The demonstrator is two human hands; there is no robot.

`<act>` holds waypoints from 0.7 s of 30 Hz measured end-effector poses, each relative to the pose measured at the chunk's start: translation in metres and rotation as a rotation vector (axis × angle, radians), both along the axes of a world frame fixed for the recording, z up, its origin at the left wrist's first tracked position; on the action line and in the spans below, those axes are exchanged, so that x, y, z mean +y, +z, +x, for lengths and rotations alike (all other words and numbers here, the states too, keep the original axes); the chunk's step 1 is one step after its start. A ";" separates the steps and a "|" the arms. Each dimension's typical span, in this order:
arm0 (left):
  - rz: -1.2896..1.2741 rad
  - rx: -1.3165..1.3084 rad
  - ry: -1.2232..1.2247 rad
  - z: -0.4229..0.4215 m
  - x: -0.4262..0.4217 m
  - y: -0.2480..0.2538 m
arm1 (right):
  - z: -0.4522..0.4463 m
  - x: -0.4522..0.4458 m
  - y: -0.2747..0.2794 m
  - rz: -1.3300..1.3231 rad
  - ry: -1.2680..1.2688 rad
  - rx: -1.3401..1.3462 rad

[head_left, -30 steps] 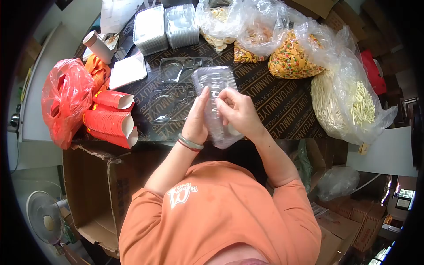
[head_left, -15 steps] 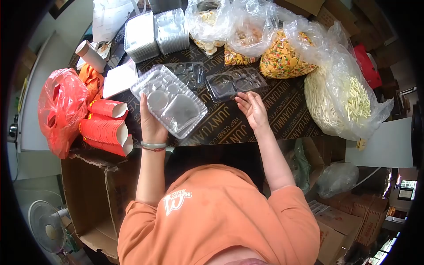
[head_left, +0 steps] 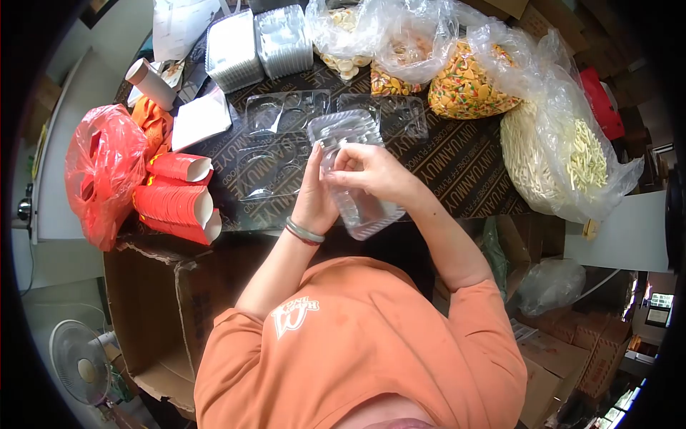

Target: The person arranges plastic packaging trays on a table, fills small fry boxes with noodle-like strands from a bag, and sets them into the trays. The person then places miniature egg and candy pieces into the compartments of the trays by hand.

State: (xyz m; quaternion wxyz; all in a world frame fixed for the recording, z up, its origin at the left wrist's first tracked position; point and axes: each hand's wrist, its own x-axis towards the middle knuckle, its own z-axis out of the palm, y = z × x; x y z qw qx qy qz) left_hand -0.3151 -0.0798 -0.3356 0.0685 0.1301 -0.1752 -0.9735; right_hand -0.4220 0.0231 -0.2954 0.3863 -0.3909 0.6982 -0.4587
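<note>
A small stack of clear plastic trays (head_left: 361, 204) is held between my two hands, tilted, near the table's front edge. My left hand (head_left: 314, 189) grips its left side, with the bracelet on that wrist. My right hand (head_left: 368, 171) reaches across the stack, its fingers pinched at the near left side of the plastic. Behind the hands, single clear trays lie on the dark table: one at the back (head_left: 286, 112), one in front of it (head_left: 268, 170), and one to the right (head_left: 404, 114), partly covered by the held stack.
Two tray stacks (head_left: 234, 53) stand at the back. Red paper sleeves (head_left: 175, 204) and a red bag (head_left: 107, 171) are on the left. Bags of orange pieces (head_left: 471, 82) and pale sticks (head_left: 532, 154) line the right. An open cardboard box (head_left: 146, 314) sits below the table.
One more tray now lies at the right of the others. My right hand has come back from it to the stack, which my left hand has turned and moved right.
</note>
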 end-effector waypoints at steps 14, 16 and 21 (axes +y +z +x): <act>-0.306 -0.044 -0.007 -0.004 0.013 -0.002 | 0.010 0.017 0.003 -0.143 -0.177 -0.098; -0.281 -0.061 0.097 -0.006 0.013 0.007 | 0.013 0.025 0.004 -0.194 -0.239 -0.113; -0.342 -0.091 0.221 0.013 -0.032 0.006 | 0.011 0.087 -0.001 -0.528 -0.616 -0.251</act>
